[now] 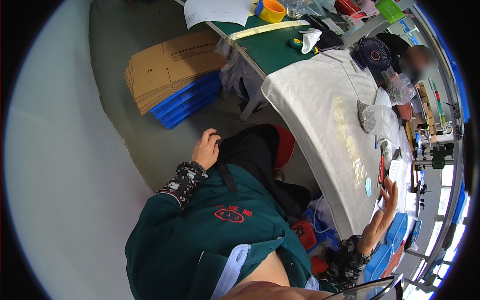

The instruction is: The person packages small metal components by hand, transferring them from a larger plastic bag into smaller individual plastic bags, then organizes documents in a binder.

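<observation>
Both hands look released to me. Left hand (205,149) beside the black trousers (252,145), back of the hand showing, fingers loosely bent, nothing seen in it; cannot tell from here whether it touches the fabric. Right hand (381,217) raised by the near end of the counter (270,54), fingers stretched and slightly parted, nothing seen in its grasp; contact below unclear to me.

Closest to the right fingertips, on the counter's covered part: a light blue piece (368,187), small, flat, roughly four-sided, and a red tool (381,169), slim and long, just beside it. Cover cloth (310,95) under the blue piece: off-white, lightly creased, hanging over the edge; yellowish tape strips (340,120) run along it, shiny and wrinkled.

Farther along the counter I note a clear bag (367,120) bulging with small grey pieces, then a dark fan (374,53). Blue bins (397,230) right of the raised hand. Across on the floor: brown flattened cartons (175,65), stacked on blue crates (187,102)
</observation>
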Tool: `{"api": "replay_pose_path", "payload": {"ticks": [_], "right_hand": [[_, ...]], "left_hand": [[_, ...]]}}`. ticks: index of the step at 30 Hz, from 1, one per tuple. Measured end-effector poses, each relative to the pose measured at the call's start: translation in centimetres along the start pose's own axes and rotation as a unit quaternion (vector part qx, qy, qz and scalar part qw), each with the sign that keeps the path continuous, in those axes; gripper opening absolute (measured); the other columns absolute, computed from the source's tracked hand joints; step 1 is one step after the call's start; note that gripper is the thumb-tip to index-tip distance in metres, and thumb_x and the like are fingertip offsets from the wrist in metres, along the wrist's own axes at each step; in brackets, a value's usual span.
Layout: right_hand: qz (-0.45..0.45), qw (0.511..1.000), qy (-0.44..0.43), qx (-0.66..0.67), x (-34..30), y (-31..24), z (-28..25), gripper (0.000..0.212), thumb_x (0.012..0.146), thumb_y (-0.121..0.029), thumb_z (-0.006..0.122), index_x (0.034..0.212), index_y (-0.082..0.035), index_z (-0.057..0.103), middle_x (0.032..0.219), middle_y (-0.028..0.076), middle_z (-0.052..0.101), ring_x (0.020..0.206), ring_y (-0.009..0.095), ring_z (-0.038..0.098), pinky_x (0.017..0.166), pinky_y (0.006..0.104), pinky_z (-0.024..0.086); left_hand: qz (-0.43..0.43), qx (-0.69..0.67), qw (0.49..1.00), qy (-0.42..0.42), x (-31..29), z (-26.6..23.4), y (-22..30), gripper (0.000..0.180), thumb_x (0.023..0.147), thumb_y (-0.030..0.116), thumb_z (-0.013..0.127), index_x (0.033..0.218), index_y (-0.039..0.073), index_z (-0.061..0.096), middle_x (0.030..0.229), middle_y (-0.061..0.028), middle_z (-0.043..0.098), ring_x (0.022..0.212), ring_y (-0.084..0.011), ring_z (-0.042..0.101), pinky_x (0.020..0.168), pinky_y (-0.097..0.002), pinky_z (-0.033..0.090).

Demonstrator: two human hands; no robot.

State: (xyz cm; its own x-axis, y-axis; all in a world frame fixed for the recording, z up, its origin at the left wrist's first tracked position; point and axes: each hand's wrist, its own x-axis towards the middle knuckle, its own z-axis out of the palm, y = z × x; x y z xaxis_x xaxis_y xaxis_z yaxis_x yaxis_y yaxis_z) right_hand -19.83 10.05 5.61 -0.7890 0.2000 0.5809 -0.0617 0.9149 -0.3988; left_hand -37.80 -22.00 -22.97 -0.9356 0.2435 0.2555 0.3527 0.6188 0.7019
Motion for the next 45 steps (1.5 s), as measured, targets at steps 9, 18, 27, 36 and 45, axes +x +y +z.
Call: {"api": "replay_pose_path", "payload": {"ticks": [9,18,27,36,45], "right_hand": [[-0.320,0.860,-0.103,0.385,6.1,-12.0,-1.2,0.064,0.083,-0.041,0.057,0.131,-0.008,0.032,0.075,0.013,0.053,0.060,0.019,0.045,0.048,0.0276,0.039],[-0.304,0.877,-0.161,0.337,7.6,-11.3,-5.1,0.034,0.082,-0.011,0.056,0.113,-0.015,0.043,0.093,0.010,0.052,0.071,0.019,0.052,0.057,0.0311,0.049],[-0.077,0.903,-0.043,0.420,9.1,-10.0,9.7,0.018,0.079,-0.015,0.062,0.091,-0.003,0.055,0.079,0.012,0.060,0.061,0.018,0.053,0.055,0.0254,0.041],[0.125,0.811,-0.419,0.388,11.5,-8.7,32.1,0.009,0.082,0.000,0.055,0.089,0.003,0.059,0.080,0.008,0.061,0.074,0.009,0.058,0.063,0.0208,0.045],[0.157,0.820,-0.478,0.274,6.9,-5.6,45.5,0.013,0.083,-0.003,0.055,0.095,0.002,0.057,0.078,0.008,0.062,0.070,0.011,0.060,0.063,0.0223,0.047]], "left_hand": [[-0.044,0.019,0.999,0.023,-4.1,-1.5,-1.2,0.019,0.076,0.004,0.053,0.095,0.005,0.053,0.116,-0.0106,0.045,0.092,-0.0324,0.056,0.078,-0.0410,0.047],[-0.072,0.038,0.996,-0.030,-2.2,-0.2,-1.8,0.020,0.075,0.003,0.053,0.095,0.005,0.054,0.117,-0.0113,0.044,0.092,-0.0328,0.056,0.076,-0.0407,0.047],[0.015,-0.043,0.998,0.044,7.6,3.0,-1.2,0.023,0.075,0.007,0.057,0.098,0.005,0.054,0.111,-0.0108,0.048,0.098,-0.0302,0.052,0.082,-0.0387,0.044],[-0.040,0.140,0.979,-0.146,11.3,8.8,-8.6,0.035,0.071,0.028,0.060,0.097,0.004,0.060,0.104,-0.0119,0.053,0.107,-0.0266,0.045,0.099,-0.0490,0.025],[-0.231,0.171,0.924,-0.251,11.0,5.7,-11.6,0.033,0.070,0.027,0.061,0.094,0.004,0.060,0.099,-0.0118,0.055,0.102,-0.0262,0.049,0.095,-0.0472,0.030]]}}
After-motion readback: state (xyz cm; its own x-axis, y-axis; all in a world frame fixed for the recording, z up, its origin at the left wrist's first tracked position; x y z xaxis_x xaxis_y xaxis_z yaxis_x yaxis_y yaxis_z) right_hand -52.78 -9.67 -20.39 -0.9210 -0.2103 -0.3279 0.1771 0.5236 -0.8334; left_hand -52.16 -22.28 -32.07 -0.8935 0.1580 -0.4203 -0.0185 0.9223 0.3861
